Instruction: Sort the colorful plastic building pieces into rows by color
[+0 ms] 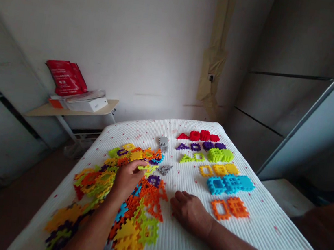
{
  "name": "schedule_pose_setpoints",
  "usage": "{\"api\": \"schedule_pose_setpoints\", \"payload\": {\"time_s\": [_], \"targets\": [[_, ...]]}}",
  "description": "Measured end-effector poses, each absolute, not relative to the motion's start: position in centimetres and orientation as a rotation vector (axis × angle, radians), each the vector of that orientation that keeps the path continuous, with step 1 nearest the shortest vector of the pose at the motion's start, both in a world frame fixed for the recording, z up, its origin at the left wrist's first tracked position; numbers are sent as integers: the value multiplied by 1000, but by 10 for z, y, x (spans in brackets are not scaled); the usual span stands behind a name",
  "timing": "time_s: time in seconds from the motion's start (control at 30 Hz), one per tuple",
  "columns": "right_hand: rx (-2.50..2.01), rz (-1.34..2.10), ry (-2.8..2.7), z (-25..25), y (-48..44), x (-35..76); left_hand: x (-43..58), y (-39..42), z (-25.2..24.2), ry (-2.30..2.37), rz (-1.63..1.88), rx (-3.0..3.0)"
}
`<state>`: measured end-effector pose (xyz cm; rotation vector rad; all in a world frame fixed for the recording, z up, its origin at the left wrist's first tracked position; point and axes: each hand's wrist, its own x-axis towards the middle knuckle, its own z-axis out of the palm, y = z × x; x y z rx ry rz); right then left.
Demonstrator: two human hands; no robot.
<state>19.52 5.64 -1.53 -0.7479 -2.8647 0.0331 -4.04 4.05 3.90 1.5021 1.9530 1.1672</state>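
Observation:
My left hand (125, 179) reaches over a heap of colourful interlocking plastic building pieces. Its thumb and fingers are closed on the edge of a yellow-green building piece (149, 168). Close to that piece lie a grey triangular piece (165, 169) and a purple window-shaped piece (154, 180). My right hand (188, 210) rests on the white cloth (169, 244), fingers curled in and nothing showing in them. Orange pieces (154, 205) lie to its left. An orange square frame (220, 209) and an orange window piece (237, 207) are to its right.
Rows sorted by colour stand on the right: red (204, 135), purple (208, 146), green (221, 155), yellow (219, 170) and blue (230, 184). Grey squares (163, 141) lie behind the heap. A small side table (41, 111) holds a red bag (65, 78) and a white box (91, 104).

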Motion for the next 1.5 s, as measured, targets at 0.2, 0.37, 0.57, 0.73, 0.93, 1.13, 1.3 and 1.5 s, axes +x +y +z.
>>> {"api": "schedule_pose_setpoints", "payload": {"time_s": [0.2,0.37,0.57,0.73,0.93,1.13,1.3,1.5], "targets": [[-719,-8,-2870,-13,55,194,-29,16,33,1497,1595,804],[-788,59,-2874,-11,58,194,-23,9,21,1321,1667,693],[-865,217,-2639,7,68,190,-19,3,12,1445,1574,885],[-805,313,-2420,18,72,180,-14,-2,12,1449,1415,1058],[-613,411,-2435,5,65,173,-10,-4,12,1403,1318,1120],[-689,213,-2503,2,60,177,-12,-1,9,1520,1440,1086],[-1121,-43,-2460,2,68,189,-17,-1,7,1562,1516,1104],[-1322,242,-2554,-7,71,190,-21,0,3,1581,1511,1120]]}}
